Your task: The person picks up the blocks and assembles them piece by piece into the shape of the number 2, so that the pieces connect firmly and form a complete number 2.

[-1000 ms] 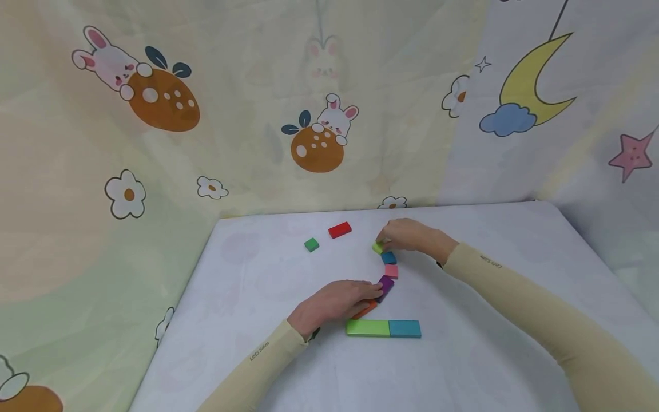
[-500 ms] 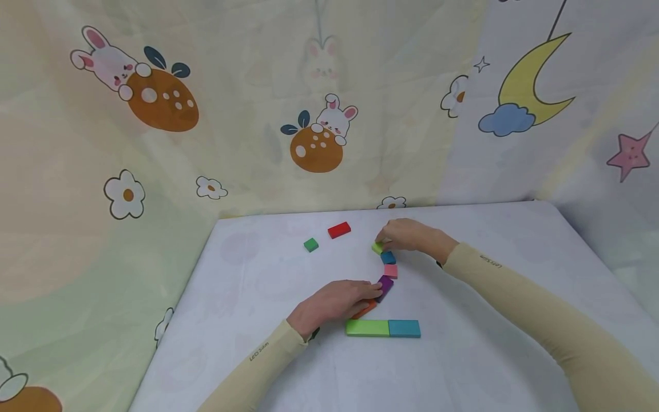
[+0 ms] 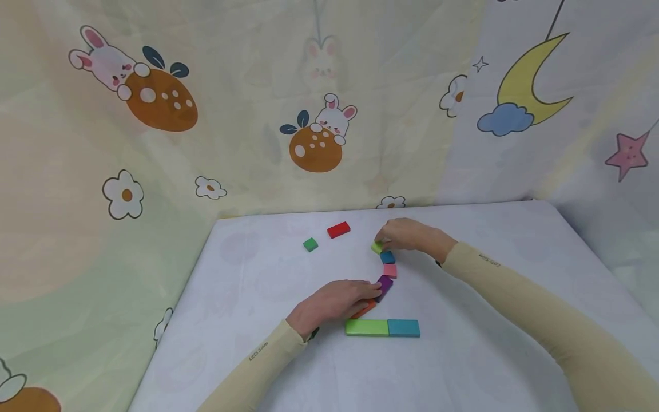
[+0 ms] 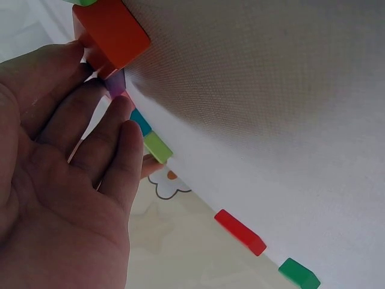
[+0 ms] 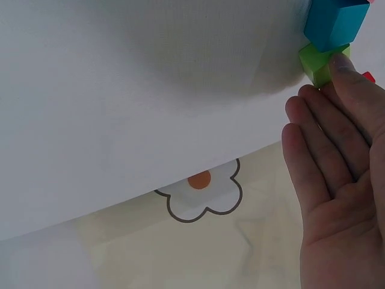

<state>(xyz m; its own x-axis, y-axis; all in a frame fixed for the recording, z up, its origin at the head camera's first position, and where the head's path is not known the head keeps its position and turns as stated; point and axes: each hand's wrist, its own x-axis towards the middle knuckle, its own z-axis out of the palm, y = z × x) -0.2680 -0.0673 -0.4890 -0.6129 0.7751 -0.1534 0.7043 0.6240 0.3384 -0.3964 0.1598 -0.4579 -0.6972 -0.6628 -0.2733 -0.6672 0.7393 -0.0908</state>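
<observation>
On the white table, a curved row runs through an orange block [image 3: 364, 309], a purple block [image 3: 384, 288], a pink block [image 3: 390, 271], a blue block [image 3: 388, 257] and a light green block [image 3: 377, 248]. My left hand [image 3: 334, 302] reaches over the near end with fairly straight fingers. Its fingertips rest on the purple block, and its thumb is at the orange one, seen large in the left wrist view. At the far end, my right hand [image 3: 407, 234] pinches the light green block between thumb and fingers, right against the blue block.
Just in front of the row, a long lime block [image 3: 366, 328] and a teal block [image 3: 404, 328] lie end to end. Farther back on the left are a red block [image 3: 338, 230] and a small green cube [image 3: 310, 245]. A patterned cloth hangs behind the table [image 3: 247, 269].
</observation>
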